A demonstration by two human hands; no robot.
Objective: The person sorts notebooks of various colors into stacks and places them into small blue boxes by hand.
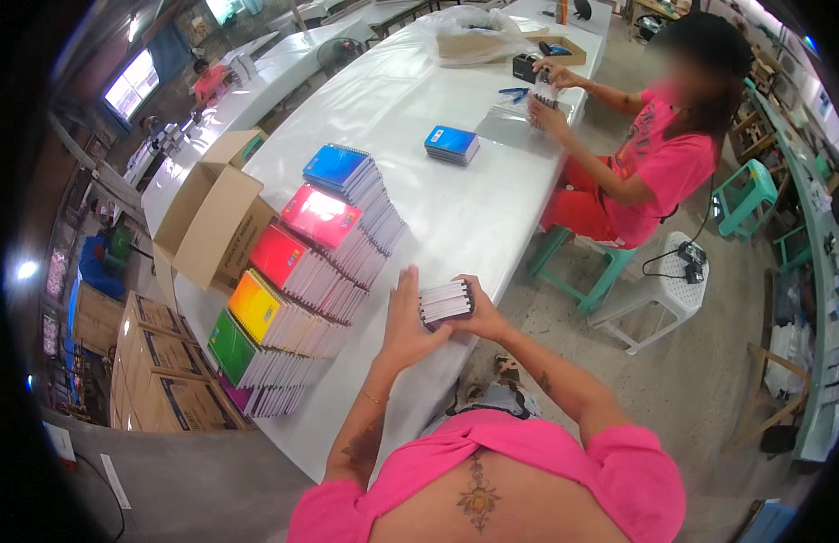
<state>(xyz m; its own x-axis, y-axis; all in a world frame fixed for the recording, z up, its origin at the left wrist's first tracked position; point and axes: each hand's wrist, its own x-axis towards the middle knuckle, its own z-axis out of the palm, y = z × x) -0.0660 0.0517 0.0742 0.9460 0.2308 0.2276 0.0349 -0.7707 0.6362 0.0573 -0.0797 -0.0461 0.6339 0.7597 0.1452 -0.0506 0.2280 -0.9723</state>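
A small stack of spiral notebooks (445, 301), seen edge-on with white pages, is held above the white table (455, 208). My right hand (478, 312) grips its right end from below. My left hand (406, 321) presses flat against its left end, fingers straight and pointing up. To the left lie slanted piles of notebooks: blue (338, 167), pink-red (318, 217), red (279, 256), yellow-orange (255, 306), green (229, 347) and purple (243, 396).
An open cardboard box (211, 217) stands left of the piles. A short blue-covered stack (452, 143) lies mid-table. A person in pink (663, 163) sits across on a teal stool (582, 271), handling notebooks. White stool (659, 294) and stacked cartons (157, 371) stand on the floor.
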